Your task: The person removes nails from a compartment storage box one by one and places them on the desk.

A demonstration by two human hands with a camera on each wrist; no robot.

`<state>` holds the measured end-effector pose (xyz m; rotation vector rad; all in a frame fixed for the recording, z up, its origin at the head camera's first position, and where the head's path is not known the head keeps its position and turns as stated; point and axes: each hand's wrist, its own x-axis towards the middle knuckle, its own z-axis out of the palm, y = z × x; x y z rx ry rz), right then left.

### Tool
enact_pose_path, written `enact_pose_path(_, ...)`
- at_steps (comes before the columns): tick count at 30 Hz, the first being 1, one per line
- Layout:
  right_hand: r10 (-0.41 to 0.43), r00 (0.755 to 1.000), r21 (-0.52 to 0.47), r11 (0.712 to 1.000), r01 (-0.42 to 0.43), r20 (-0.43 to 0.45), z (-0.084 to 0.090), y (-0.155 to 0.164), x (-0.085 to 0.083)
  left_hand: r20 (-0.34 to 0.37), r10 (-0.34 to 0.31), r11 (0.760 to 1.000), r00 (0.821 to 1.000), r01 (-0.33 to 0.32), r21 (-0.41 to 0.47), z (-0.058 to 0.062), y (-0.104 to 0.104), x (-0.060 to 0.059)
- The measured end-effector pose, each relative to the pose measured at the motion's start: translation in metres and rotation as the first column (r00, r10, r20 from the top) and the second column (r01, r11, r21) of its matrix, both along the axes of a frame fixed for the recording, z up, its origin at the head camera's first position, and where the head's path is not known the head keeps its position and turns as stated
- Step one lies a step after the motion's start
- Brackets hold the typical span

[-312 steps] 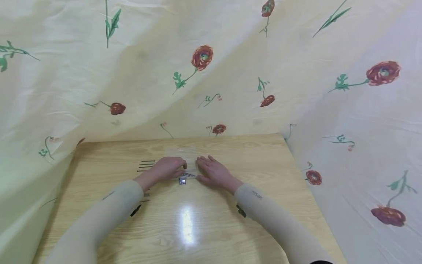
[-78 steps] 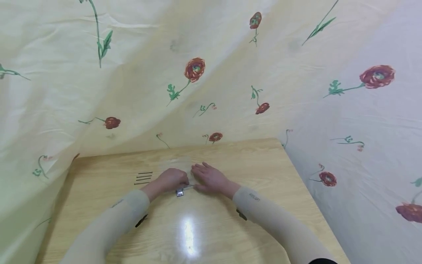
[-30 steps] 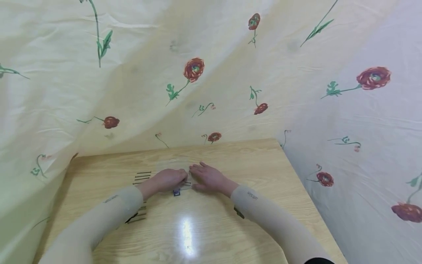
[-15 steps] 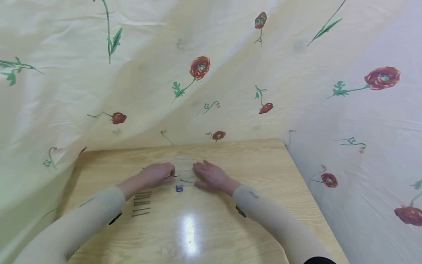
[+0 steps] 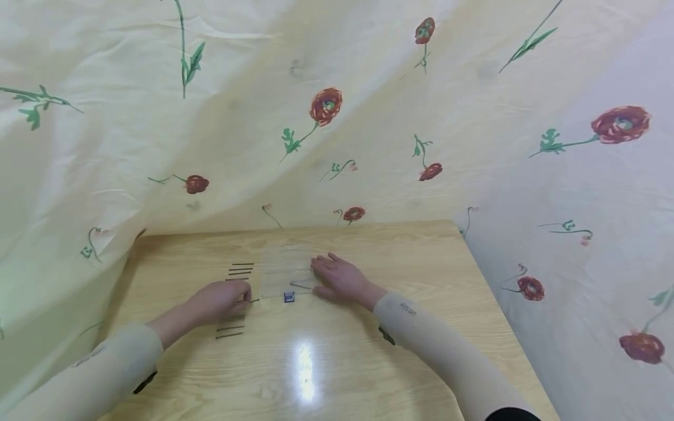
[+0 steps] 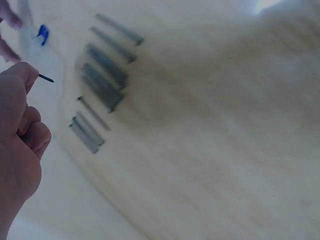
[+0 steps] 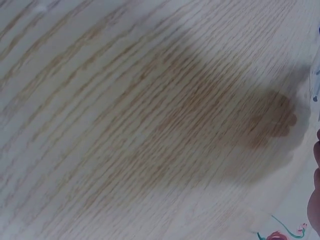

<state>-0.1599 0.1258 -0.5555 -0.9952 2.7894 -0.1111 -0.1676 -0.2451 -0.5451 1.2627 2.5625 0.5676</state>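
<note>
My left hand (image 5: 239,298) pinches a thin dark pin (image 5: 254,300) between thumb and forefinger, low over the wooden table (image 5: 368,351). In the left wrist view the left hand (image 6: 25,85) shows the pin's tip (image 6: 46,78) sticking out past the fingertips. My right hand (image 5: 326,272) lies flat with straight fingers on a clear plastic bag (image 5: 281,266). Another pin (image 5: 301,286) lies at the bag's near edge. A small blue piece (image 5: 288,297) sits just in front of the bag. The right wrist view shows only a sliver of the right hand (image 7: 315,200).
A row of dark pins (image 5: 241,269) lies left of the bag; another row (image 5: 229,330) lies nearer me beside my left hand. Both pin rows (image 6: 105,75) look blurred in the left wrist view. Flowered cloth (image 5: 326,111) hangs behind and to the right of the table.
My left hand has drawn away from the bag, leftward and toward me, with a pin pinched in it. The right hand has stayed flat on the bag.
</note>
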Motion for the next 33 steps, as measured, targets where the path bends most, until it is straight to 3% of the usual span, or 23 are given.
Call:
enact_pose_path(6,0.010,1.000,-0.015,1.000,-0.010,-0.001,-0.001,-0.003,-0.001,0.032,-0.067,0.998,0.997,0.066,0.012,-0.013,-0.010,0.023)
enact_pose_path(9,-0.003,1.000,-0.007,1.000,0.003,0.003,-0.001,-0.003,-0.002,0.049,-0.085,0.996,0.995,0.085,-0.011,-0.012,-0.010,0.030)
enact_pose_path(15,-0.030,1.000,-0.003,1.000,0.030,0.001,-0.001,-0.003,-0.006,0.015,-0.078,0.997,0.997,0.079,-0.012,-0.007,-0.016,0.038)
enact_pose_path(26,-0.021,1.000,-0.032,0.999,0.021,-0.011,-0.002,-0.003,-0.007,0.025,0.022,0.998,0.999,-0.021,-0.054,-0.022,-0.034,0.052)
enact_pose_path(33,-0.012,1.000,-0.062,0.998,0.012,0.007,-0.001,-0.007,-0.008,0.019,0.070,0.997,0.997,-0.070,-0.045,-0.023,-0.040,0.052)
